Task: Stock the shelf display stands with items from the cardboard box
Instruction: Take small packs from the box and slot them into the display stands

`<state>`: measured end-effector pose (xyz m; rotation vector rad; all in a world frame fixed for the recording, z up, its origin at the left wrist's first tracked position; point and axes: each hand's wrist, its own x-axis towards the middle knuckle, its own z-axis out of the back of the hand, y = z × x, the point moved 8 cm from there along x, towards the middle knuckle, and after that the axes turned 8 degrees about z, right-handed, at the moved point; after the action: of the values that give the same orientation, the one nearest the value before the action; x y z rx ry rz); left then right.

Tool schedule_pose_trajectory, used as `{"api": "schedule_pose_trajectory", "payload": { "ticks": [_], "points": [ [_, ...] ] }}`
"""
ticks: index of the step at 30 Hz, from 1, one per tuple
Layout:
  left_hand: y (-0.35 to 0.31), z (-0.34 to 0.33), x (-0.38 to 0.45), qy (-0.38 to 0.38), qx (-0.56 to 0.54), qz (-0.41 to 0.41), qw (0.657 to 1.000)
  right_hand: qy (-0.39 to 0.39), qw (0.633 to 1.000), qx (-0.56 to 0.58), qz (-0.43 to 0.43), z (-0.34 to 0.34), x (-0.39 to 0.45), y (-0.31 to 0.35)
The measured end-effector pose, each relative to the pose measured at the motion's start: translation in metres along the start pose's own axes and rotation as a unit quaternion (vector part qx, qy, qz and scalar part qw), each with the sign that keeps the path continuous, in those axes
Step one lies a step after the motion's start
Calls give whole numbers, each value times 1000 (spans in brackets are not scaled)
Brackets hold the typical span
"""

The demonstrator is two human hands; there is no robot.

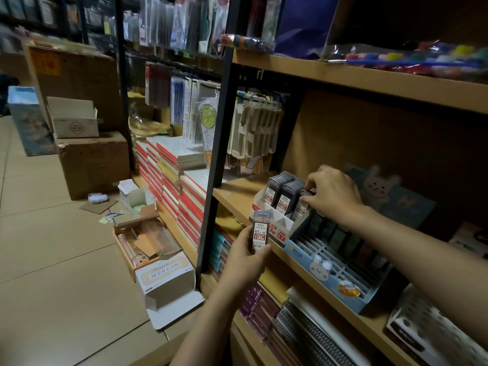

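Risk: your right hand [333, 192], pinching a dark slim plastic lead case [303, 199] into the white-and-red cardboard display stand [274, 220], could tip the neighbouring rows if pressed askew. Stock held: your left hand [247, 256] grips one more labelled case [260, 232], just below the stand's front. Supply: open cardboard box [137, 240], on the floor, well left.

The lead cases [286, 192] in the white display stand [274, 220] are dark grey, each with a white label and a red band. The case [260, 232] at 6 o'clock has the same colours. At 4 o'clock the tray [324, 270] is light blue — it has a white rabbit and an orange round sticker. At 9 o'clock the notebooks [169, 175] show red and white edges — some yellow.
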<state>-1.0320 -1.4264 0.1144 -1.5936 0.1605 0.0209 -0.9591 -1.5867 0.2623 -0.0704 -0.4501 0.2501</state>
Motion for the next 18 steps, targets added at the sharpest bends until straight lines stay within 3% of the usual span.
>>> {"api": "schedule_pose_trajectory", "payload": {
  "ticks": [2,5,8,10,12,14,16,18],
  "points": [
    [-4,-1,-2,3,6,-14,1000,-41,999,27,23,8,-3,4],
    [-10,-6,-4,13,10,-33,999,-86,975,201,49,19,-20,16],
    [-18,-16,-6,33,20,-59,997,2,945,324,41,7,-44,34],
    [-24,-25,-9,52,31,-91,994,38,942,332,35,1,-54,38],
    [-28,-32,-13,53,50,-122,990,46,944,326,33,6,-52,33],
    [-30,-32,-12,7,110,-152,982,20,938,346,10,22,-41,17],
    [-34,-32,-14,-55,232,-208,949,-44,940,338,-19,46,-30,-7],
    [-33,-40,-16,-86,378,-256,886,-101,946,307,-33,65,-23,-25]
  ]
}}
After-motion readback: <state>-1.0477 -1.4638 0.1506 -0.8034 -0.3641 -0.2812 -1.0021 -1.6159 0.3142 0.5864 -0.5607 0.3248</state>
